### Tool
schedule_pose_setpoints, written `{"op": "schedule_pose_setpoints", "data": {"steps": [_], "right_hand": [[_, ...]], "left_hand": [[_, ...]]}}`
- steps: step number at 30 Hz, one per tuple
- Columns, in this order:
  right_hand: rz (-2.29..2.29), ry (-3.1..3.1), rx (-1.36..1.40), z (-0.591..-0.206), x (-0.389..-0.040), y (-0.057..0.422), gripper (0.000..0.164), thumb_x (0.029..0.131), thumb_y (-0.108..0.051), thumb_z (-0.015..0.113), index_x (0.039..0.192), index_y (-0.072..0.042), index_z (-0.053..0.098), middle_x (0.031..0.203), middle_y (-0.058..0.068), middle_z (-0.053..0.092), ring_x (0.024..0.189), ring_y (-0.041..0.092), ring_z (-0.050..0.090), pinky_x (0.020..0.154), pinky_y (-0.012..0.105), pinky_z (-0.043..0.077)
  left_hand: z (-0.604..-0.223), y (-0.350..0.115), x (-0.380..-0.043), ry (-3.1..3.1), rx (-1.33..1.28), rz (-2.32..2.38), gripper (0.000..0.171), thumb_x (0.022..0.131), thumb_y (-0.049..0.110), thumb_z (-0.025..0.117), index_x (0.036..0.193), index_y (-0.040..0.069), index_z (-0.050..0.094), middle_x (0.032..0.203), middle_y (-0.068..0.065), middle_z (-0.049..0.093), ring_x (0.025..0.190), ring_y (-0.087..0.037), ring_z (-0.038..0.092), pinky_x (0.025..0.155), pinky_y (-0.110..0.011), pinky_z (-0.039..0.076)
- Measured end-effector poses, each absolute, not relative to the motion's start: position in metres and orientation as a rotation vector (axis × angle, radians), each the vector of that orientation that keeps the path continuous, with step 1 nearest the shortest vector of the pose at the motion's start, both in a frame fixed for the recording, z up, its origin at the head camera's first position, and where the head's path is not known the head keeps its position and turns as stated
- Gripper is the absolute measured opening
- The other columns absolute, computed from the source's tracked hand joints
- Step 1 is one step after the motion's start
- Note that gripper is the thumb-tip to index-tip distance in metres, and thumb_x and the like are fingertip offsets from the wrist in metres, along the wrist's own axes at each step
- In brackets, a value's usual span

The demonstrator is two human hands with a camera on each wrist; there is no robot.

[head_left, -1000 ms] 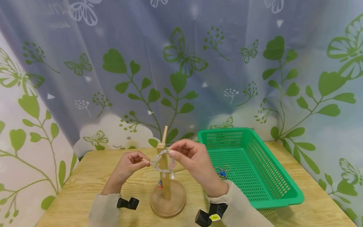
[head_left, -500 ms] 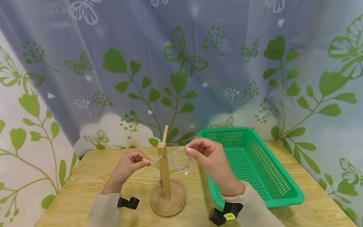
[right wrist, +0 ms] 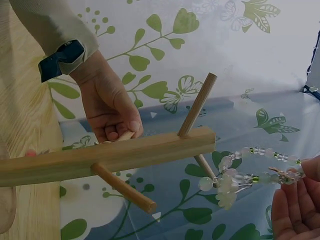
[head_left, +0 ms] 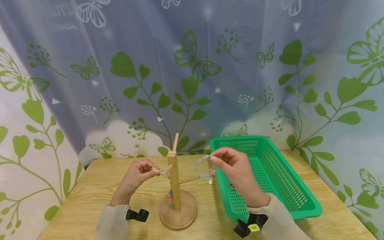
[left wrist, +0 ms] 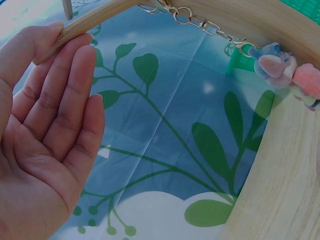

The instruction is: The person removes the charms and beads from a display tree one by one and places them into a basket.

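My right hand [head_left: 240, 173] pinches the top of a beaded bracelet [head_left: 197, 167] of pale translucent beads, with a pink bow charm [head_left: 212, 171] and a white charm hanging from it. The bracelet dangles beside the wooden stand [head_left: 175, 186], its lower beads overlapping the tip of a right-hand peg [head_left: 189, 180] in the head view. My left hand [head_left: 135, 178] pinches the end of a left-hand peg [left wrist: 90, 25] between thumb and fingers. In the left wrist view, a gold-coloured keychain [left wrist: 210, 30] with blue and coral plush charms [left wrist: 274, 65] hangs at the post.
The stand's round base [head_left: 178, 218] rests on a wooden table [head_left: 90, 186]. Right of it is a green perforated basket [head_left: 310, 208], with a small ring-shaped piece [head_left: 229, 183] partly hidden behind my right hand. A patterned curtain [head_left: 240, 76] closes off the back.
My right hand has carried the bracelet rightward, from in front of the post past it to the right-hand peg tip. The left hand keeps its hold on the peg.
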State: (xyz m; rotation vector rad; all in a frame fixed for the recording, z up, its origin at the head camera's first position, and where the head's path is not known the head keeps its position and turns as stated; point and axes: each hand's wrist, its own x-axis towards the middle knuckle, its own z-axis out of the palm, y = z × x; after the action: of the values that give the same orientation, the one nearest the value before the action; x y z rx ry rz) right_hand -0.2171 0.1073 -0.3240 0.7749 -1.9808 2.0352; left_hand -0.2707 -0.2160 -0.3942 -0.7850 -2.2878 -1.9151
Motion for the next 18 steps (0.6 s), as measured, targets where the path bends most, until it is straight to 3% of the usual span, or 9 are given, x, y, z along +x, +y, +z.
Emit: {"op": "schedule_pose_setpoints", "data": {"steps": [7, 18], "right_hand": [[1.964, -2.022, 0.747, -0.33, -0.223, 0.122, 0.018, 0.091, -0.009, 0.062, 0.101, 0.007, 0.062, 0.086, 0.002, 0.064, 0.076, 0.021, 0.059, 0.069, 0.031, 0.051], [1.869, -2.088, 0.626, -0.337, -0.237, 0.145, 0.018, 0.091, -0.012, 0.064, 0.101, 0.004, 0.064, 0.089, 0.006, 0.065, 0.077, 0.017, 0.06, 0.068, 0.029, 0.051]], "left_hand": [[-0.396, -0.214, -0.272, -2.298, -0.78, -1.905, 0.007, 0.088, 0.005, 0.065, 0.089, -0.001, 0.068, 0.078, 0.002, 0.07, 0.068, -0.009, 0.063, 0.072, -0.029, 0.052], [-0.398, -0.215, -0.272, -2.254, -0.799, -1.898, 0.004, 0.088, 0.001, 0.064, 0.087, 0.002, 0.068, 0.077, 0.004, 0.069, 0.067, -0.008, 0.063, 0.069, -0.026, 0.052]]}}
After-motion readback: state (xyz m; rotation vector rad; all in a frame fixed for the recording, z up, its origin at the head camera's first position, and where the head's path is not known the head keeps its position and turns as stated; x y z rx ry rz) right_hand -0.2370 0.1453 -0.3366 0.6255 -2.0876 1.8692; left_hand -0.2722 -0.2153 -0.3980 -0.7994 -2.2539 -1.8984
